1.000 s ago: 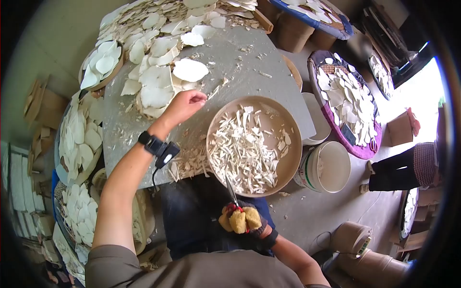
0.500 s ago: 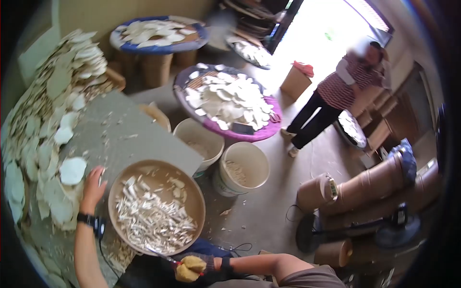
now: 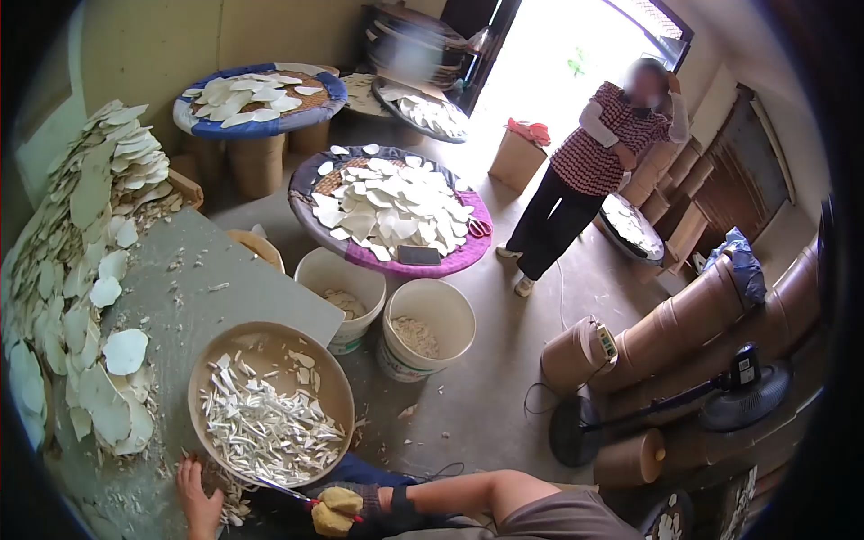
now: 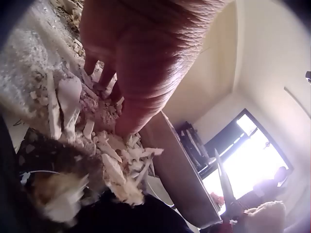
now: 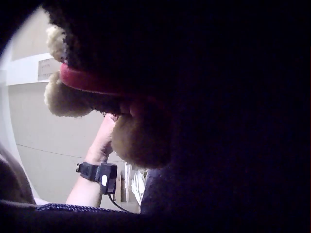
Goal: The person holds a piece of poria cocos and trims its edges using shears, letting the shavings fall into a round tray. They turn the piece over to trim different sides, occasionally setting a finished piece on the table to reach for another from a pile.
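My bare left hand (image 3: 199, 497) is at the near edge of the grey table (image 3: 225, 292), just left of a round brown tray. In the left wrist view its fingers and thumb reach down into a small heap of pale scraps (image 4: 114, 170). The tray (image 3: 261, 340) holds many white strips (image 3: 270, 432). Below the tray's near rim, my right hand (image 3: 340, 509), in a dark glove with yellow padded fingers, grips red-handled scissors (image 3: 281, 489). Their blades point left along the rim. The right wrist view is mostly dark, with a red handle (image 5: 90, 81) between the pads.
Large pale flat pieces (image 3: 112, 396) pile along the table's left side. Two white buckets (image 3: 432, 310) stand beyond the tray. Farther back, a purple-edged round rack (image 3: 463, 256) bears more pieces. A person (image 3: 598, 162) stands by the doorway; a fan (image 3: 747, 396) is at the right.
The head view has swung right, bringing the standing person into sight. My left hand has moved from beside the flat pieces toward the table's near edge. The right hand still grips the scissors.
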`<move>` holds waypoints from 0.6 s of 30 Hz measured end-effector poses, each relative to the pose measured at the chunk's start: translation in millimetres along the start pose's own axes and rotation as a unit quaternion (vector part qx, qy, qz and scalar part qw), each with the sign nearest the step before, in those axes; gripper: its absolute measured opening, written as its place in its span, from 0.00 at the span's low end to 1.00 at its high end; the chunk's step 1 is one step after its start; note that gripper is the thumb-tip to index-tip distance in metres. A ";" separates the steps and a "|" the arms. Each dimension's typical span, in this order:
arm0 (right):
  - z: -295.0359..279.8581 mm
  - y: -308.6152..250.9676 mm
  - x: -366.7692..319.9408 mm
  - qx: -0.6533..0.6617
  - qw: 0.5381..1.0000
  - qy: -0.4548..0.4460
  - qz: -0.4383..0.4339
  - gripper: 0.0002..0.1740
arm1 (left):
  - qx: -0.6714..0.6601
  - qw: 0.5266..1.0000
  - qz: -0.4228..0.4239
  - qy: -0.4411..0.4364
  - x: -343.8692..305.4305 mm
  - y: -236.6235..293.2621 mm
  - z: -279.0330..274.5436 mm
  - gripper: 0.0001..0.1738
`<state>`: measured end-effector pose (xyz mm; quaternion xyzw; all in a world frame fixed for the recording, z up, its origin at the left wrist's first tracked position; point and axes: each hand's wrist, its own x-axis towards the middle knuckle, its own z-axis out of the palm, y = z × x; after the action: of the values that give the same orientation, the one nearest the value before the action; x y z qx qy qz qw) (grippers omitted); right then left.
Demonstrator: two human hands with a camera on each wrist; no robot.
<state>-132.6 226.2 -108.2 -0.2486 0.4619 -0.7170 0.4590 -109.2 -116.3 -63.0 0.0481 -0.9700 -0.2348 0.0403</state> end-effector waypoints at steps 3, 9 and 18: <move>5.2 -23.9 -3.9 -0.035 0.999 0.025 -0.030 0.12 | -0.020 1.000 -0.018 0.006 -20.7 18.4 0.4 0.33; 6.2 0.8 4.0 -0.002 0.999 -0.041 -0.019 0.09 | -0.152 0.986 0.052 -0.046 -33.6 68.7 -35.9 0.20; 28.0 -52.6 14.1 0.039 0.989 0.043 0.138 0.16 | -0.583 0.747 -0.279 0.155 -23.3 -3.5 -66.8 0.20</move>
<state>-139.7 209.5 -49.8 -0.1338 0.4829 -0.6744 0.5424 -79.1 -146.9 -6.7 0.3191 -0.5681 -0.7449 0.1434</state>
